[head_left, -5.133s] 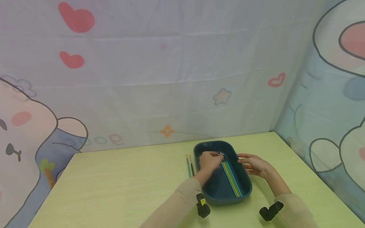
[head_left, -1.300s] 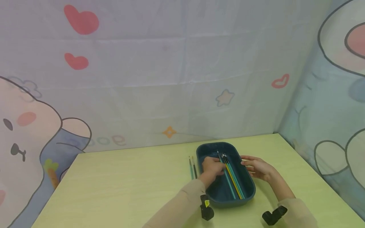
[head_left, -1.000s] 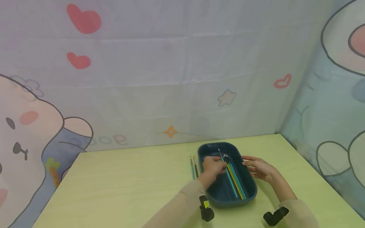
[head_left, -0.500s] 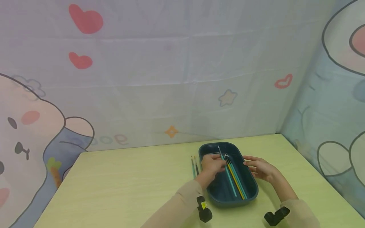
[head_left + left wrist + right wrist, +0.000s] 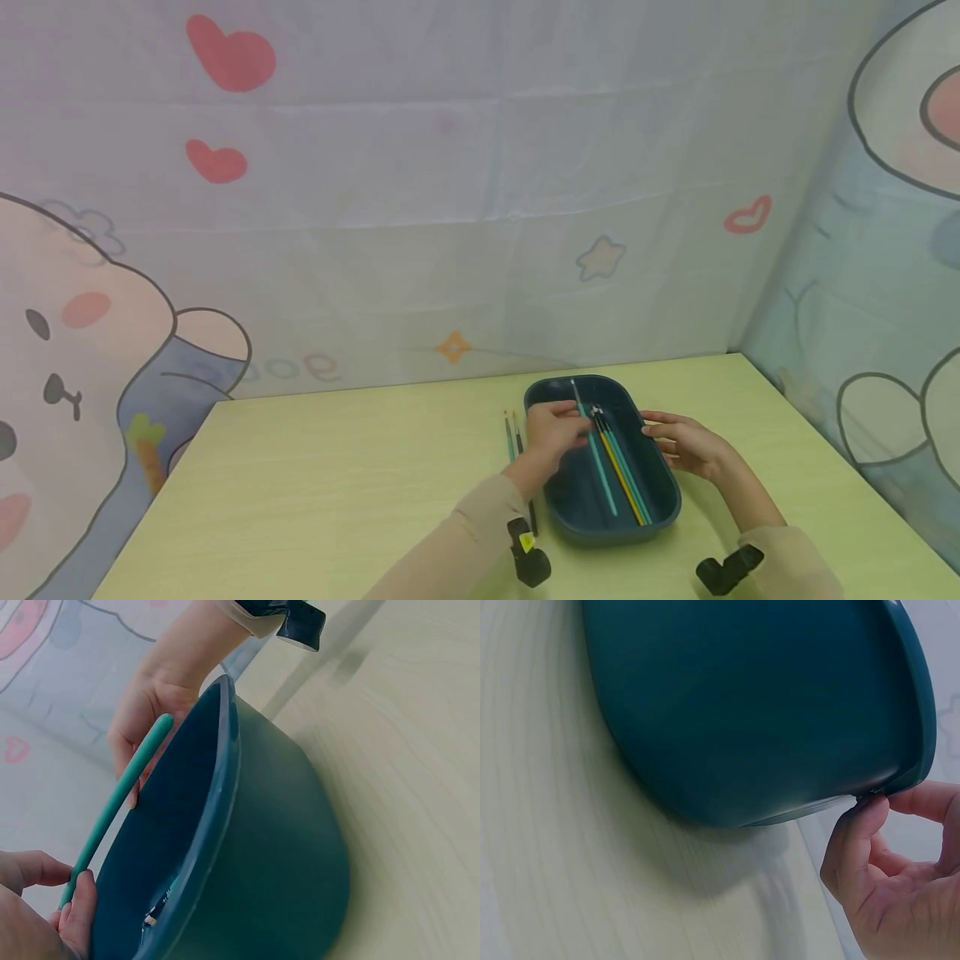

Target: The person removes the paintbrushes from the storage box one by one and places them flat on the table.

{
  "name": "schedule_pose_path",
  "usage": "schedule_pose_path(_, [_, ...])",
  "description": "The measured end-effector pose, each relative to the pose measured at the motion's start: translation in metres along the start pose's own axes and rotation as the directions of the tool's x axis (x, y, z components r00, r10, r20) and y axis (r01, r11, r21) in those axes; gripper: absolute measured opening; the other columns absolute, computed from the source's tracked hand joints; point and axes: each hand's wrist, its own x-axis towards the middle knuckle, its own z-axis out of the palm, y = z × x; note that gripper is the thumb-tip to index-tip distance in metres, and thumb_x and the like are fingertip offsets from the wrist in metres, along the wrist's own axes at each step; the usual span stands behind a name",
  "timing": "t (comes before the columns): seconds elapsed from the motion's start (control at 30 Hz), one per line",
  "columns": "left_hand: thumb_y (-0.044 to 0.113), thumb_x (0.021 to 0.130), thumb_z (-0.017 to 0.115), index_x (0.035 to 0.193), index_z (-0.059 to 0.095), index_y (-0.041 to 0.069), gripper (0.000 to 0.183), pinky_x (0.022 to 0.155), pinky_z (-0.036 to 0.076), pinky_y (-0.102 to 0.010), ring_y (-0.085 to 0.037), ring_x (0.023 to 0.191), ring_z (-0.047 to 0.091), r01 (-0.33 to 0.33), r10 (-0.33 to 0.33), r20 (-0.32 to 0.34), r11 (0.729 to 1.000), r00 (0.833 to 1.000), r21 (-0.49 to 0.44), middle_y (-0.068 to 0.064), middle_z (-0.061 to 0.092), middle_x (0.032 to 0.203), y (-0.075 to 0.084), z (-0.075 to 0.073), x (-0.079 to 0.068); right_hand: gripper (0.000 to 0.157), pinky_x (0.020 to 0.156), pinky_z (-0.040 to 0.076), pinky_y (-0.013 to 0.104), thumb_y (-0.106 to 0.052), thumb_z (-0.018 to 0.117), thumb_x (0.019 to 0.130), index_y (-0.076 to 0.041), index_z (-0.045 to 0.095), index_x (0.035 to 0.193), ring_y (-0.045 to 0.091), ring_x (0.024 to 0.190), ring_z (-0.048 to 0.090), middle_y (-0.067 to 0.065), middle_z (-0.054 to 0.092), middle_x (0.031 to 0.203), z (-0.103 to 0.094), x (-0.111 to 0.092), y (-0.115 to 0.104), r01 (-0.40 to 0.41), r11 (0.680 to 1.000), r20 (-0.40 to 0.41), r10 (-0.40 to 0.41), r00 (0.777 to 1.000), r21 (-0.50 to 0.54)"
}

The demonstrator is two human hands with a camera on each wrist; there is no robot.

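Observation:
My left hand (image 5: 555, 433) pinches a teal paintbrush (image 5: 112, 806) between thumb and fingers. The brush slants over the inside of a dark blue bin (image 5: 581, 500), its rounded handle end toward me and its tip toward the far rim in the head view. Inside the bin, to the right of that brush, a yellow paintbrush (image 5: 621, 477) and teal ones lie side by side. My right hand (image 5: 690, 446) holds the bin's right rim with its thumb and fingertips, as the right wrist view shows. Part of the held brush is hidden behind my left fingers.
Left of the bin, a teal paintbrush (image 5: 510, 437) and a black-handled paintbrush (image 5: 519, 433) lie on the pale yellow table (image 5: 337, 483), partly covered by my left forearm. A printed cloth (image 5: 375, 167) hangs behind the table, with another along the right side.
Earlier, my left hand was at the tips of the brushes lying together. One teal brush has come away to the left and is now raised slightly. My right hand stays at the rim.

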Motion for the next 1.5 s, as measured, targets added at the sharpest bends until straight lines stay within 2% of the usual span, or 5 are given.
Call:
schedule_pose_path(0.17, [-0.005,0.077,0.067,0.114,0.065,-0.006,0.037,0.065,0.062,-0.029,-0.026,0.079,0.073,0.004,-0.004,-0.006,1.000,1.000,0.002,-0.017,0.069,0.102,0.001,-0.006,0.001,0.068,0.069,0.053,0.017,-0.021,0.053,0.096,0.004,0.020,0.149,0.004,0.087,0.061,-0.009,0.058,0.105,0.001,0.001,0.000,-0.007,1.000,-0.007,0.007,1.000,-0.002])
schedule_pose_path(0.4, [-0.005,0.078,0.065,0.117,0.063,-0.008,0.039,0.067,0.062,-0.029,-0.026,0.081,0.073,-0.005,0.006,0.013,1.000,1.000,-0.012,-0.021,0.067,0.107,0.001,-0.014,-0.001,0.068,0.068,0.052,0.016,-0.022,0.054,0.096,0.003,0.021,0.149,0.003,0.085,0.060,-0.009,0.056,0.106,0.002,0.001,0.000,-0.013,1.000,-0.017,0.013,1.000,-0.004])
schedule_pose_path(0.77, [-0.004,0.077,0.065,0.119,0.062,-0.008,0.042,0.067,0.062,-0.030,-0.026,0.081,0.073,-0.003,0.004,0.001,0.999,1.000,-0.049,-0.024,0.066,0.111,0.003,-0.026,-0.006,0.068,0.068,0.051,0.017,-0.022,0.054,0.096,0.002,0.021,0.150,0.003,0.085,0.058,-0.008,0.053,0.110,0.001,0.000,0.002,-0.017,1.000,-0.024,0.017,1.000,-0.009])
schedule_pose_path(1.03, [-0.006,0.076,0.066,0.119,0.062,-0.010,0.044,0.066,0.062,-0.030,-0.025,0.079,0.073,-0.008,0.006,-0.019,0.996,1.000,-0.087,-0.026,0.066,0.111,0.002,-0.033,-0.004,0.069,0.069,0.053,0.017,-0.022,0.055,0.096,0.003,0.020,0.149,0.003,0.087,0.061,-0.009,0.058,0.105,0.000,0.000,0.001,-0.013,1.000,-0.015,0.013,1.000,0.007])
schedule_pose_path(1.5, [-0.003,0.078,0.067,0.120,0.063,-0.004,0.042,0.070,0.061,-0.029,-0.025,0.082,0.073,0.015,-0.017,-0.041,0.998,0.999,-0.057,-0.020,0.068,0.113,-0.004,-0.048,-0.006,0.070,0.070,0.054,0.017,-0.021,0.054,0.096,0.003,0.017,0.150,0.002,0.087,0.062,-0.011,0.061,0.101,0.001,0.001,0.001,-0.011,1.000,-0.009,0.011,1.000,0.010])
